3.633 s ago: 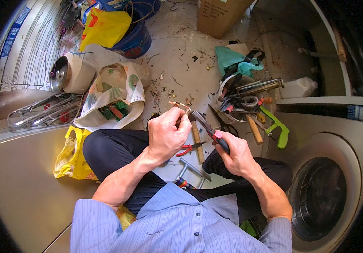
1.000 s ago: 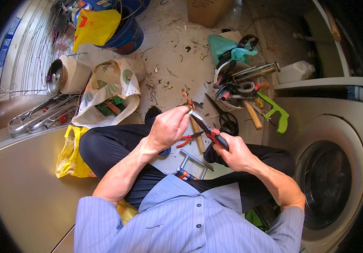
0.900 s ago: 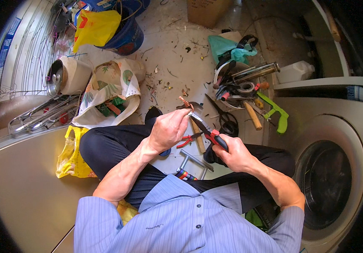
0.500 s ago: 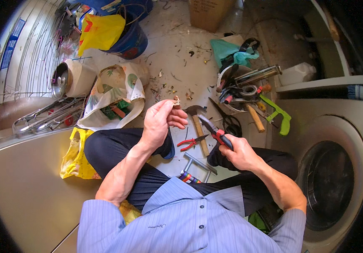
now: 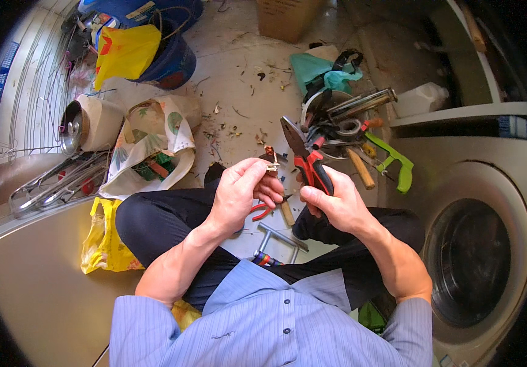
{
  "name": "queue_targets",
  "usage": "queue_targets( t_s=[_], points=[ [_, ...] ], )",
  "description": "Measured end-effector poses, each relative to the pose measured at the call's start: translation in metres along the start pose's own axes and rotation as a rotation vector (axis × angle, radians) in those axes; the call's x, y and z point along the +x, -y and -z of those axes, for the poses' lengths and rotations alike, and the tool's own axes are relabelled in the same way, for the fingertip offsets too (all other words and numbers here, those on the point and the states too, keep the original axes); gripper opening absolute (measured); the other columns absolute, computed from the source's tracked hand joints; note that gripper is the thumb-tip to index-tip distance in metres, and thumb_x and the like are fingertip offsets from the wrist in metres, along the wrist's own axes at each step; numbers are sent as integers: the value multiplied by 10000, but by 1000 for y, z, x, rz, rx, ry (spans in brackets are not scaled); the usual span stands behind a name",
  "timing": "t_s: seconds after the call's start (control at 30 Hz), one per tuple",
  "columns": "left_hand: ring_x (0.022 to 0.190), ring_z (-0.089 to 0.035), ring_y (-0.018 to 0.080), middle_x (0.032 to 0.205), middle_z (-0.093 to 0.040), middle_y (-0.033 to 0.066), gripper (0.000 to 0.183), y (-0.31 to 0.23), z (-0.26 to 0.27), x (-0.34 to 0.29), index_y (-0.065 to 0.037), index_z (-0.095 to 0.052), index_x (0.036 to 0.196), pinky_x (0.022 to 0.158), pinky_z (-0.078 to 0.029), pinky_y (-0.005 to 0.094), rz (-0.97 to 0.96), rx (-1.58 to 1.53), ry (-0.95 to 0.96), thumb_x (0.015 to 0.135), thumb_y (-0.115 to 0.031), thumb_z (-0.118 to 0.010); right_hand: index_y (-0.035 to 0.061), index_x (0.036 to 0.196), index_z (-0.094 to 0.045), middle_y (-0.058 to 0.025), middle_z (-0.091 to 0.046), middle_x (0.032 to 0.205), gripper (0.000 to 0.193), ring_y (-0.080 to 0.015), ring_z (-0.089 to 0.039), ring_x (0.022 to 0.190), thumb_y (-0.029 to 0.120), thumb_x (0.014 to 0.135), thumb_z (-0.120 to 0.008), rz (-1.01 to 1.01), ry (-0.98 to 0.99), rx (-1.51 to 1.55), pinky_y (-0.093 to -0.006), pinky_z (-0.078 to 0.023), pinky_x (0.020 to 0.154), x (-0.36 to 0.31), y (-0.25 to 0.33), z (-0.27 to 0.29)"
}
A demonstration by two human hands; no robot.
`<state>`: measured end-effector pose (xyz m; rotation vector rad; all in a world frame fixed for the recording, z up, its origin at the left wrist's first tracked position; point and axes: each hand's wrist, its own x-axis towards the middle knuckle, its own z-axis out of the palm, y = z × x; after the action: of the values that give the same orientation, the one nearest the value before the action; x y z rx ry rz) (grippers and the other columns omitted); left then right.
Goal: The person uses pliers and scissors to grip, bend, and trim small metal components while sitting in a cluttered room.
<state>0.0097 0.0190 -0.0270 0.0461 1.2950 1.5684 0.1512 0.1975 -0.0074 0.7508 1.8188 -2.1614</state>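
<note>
1. Patterned bag (image 5: 176,125) gapes on the floor, green boards (image 5: 164,161) inside; yellow bag (image 5: 130,52) drapes the blue bucket (image 5: 179,64).
2. Left hand (image 5: 239,189) pinches a small copper coil (image 5: 269,150) with pale metal at its base, out over the floor in front of the crossed legs.
3. Right hand (image 5: 340,199) grips black-and-red pliers (image 5: 307,165), nose up, apart from the coil.
4. Left fingers partly hide the red-handled pliers (image 5: 262,213) beside a wooden handle (image 5: 287,214).
</note>
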Motion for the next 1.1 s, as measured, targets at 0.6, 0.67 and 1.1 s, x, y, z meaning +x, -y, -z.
queue_targets(
  t_s=[0.6,0.67,1.1],
  points=[
    [533,-579,233,669,-622,157,307,4,-28,-3,-16,-578,879,535,-501,323,332,-229,217,1015,-258,-447,-18,1159,-606,-40,-651,959,312,-96,-605,866,53,863,-675,178,-108,53,-273,-517,774,-1,9,3],
    [525,-574,237,656,-617,158,313,3,-30,-2,-16,-578,873,527,-492,322,338,-231,225,1016,-259,-441,-20,1155,-609,-42,-655,959,311,-97,-607,873,53,861,-678,186,-98,68,-275,-517,784,-2,7,5],
    [526,-577,212,680,-631,138,317,10,-28,1,-20,-583,900,523,-483,301,302,-216,168,1024,-260,-419,-24,1135,-612,-44,-662,958,318,-96,-603,868,70,844,-697,138,-130,3,-274,-512,788,4,7,6]
  ],
)
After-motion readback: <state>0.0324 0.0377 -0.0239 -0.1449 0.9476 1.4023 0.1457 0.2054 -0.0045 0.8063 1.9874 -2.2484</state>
